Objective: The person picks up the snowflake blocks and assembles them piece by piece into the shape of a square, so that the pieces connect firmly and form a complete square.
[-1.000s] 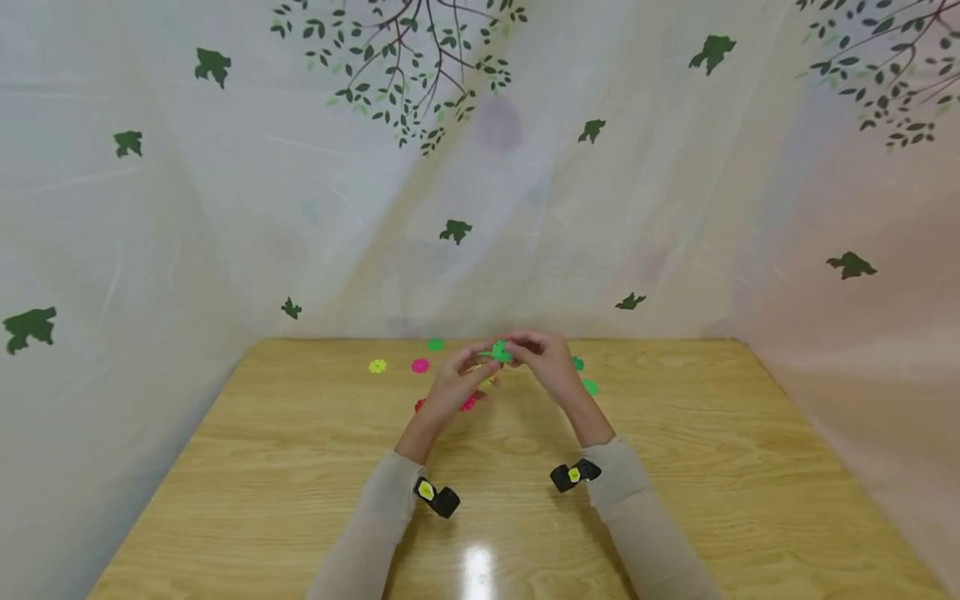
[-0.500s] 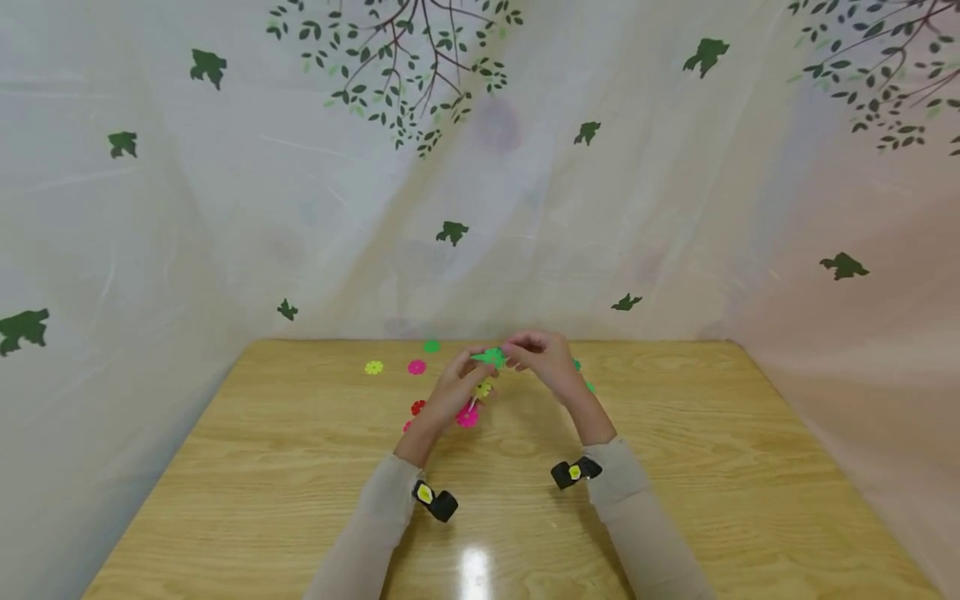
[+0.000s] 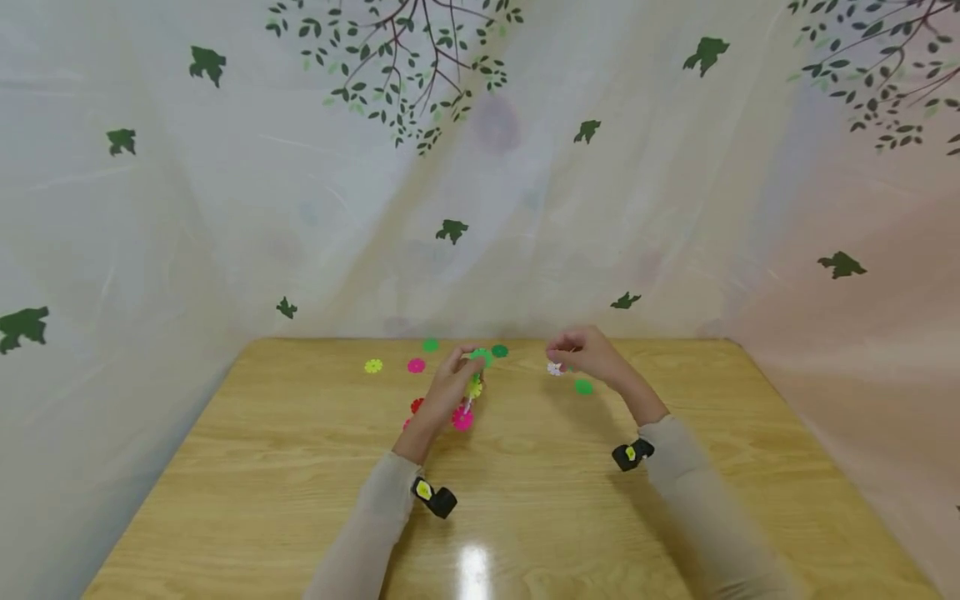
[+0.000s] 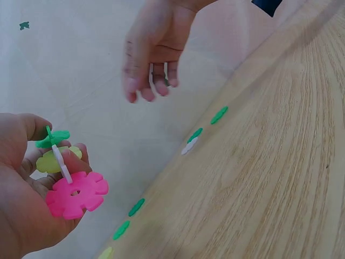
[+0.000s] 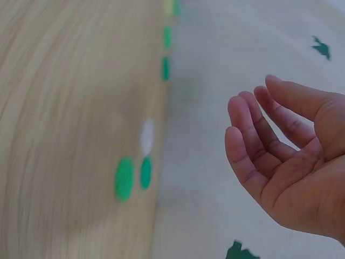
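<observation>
My left hand (image 3: 444, 396) holds a small chain of joined plastic flower-shaped discs above the table. In the left wrist view its pieces are a pink disc (image 4: 62, 203) at the near end, a white disc (image 4: 61, 163) seen edge-on, a yellow disc (image 4: 47, 163) and green pieces (image 4: 60, 136) by the thumb and fingers. My right hand (image 3: 588, 354) hovers over the far right part of the table with loosely curved fingers. The right wrist view shows nothing in its grasp. Below it lie a white disc (image 3: 553, 368) and a green disc (image 3: 583, 387).
On the wooden table (image 3: 510, 500) lie more discs: a dark green one (image 3: 500, 351) between the hands, and a green one (image 3: 431, 344), a pink one (image 3: 416, 365), a yellow one (image 3: 373, 366) and a red one (image 3: 417, 406) on the left. A printed curtain (image 3: 360, 208) hangs behind.
My right hand has let go of the green piece and moved right, away from the left hand. The left hand keeps the chain, which has come down slightly. The dark green and white discs are now uncovered.
</observation>
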A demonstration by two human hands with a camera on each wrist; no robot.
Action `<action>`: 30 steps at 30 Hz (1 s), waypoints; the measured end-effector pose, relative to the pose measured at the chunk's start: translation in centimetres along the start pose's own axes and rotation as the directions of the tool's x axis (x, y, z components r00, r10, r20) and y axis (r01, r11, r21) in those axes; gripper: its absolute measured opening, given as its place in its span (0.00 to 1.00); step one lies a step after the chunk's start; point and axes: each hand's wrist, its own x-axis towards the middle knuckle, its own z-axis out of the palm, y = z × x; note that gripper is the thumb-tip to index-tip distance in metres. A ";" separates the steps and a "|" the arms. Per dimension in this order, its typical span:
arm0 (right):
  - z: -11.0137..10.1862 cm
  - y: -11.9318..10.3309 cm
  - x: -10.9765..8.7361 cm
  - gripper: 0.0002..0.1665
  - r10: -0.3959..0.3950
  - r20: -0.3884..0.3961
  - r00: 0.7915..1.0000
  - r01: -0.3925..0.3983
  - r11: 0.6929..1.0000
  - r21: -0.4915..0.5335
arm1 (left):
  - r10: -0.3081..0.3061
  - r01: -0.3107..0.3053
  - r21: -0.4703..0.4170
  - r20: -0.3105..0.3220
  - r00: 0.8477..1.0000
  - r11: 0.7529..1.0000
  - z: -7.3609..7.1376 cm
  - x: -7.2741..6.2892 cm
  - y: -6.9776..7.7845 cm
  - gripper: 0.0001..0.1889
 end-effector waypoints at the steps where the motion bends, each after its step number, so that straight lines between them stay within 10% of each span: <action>1: -0.3 0.5 -0.1 0.13 -0.004 0.023 1.000 0.005 1.000 -0.028 | 0.001 -0.001 -0.002 0.001 1.000 1.000 0.0 0.0 0.1 0.18; 15: -1.9 5.1 -1.1 0.15 0.182 0.139 0.974 -0.118 0.920 -0.373 | 0.011 -0.011 -0.003 0.012 1.000 1.000 -0.4 0.1 0.0 0.15; 24: -1.0 5.7 -1.3 0.13 0.176 0.118 0.977 -0.124 0.927 -0.354 | 0.035 -0.035 -0.006 0.037 0.999 0.999 -0.4 -0.1 0.1 0.17; 30: 0.0 4.5 -1.0 0.10 0.027 0.097 0.995 0.000 0.964 -0.266 | 0.040 -0.039 -0.018 0.039 0.998 0.999 -0.4 -0.2 0.2 0.15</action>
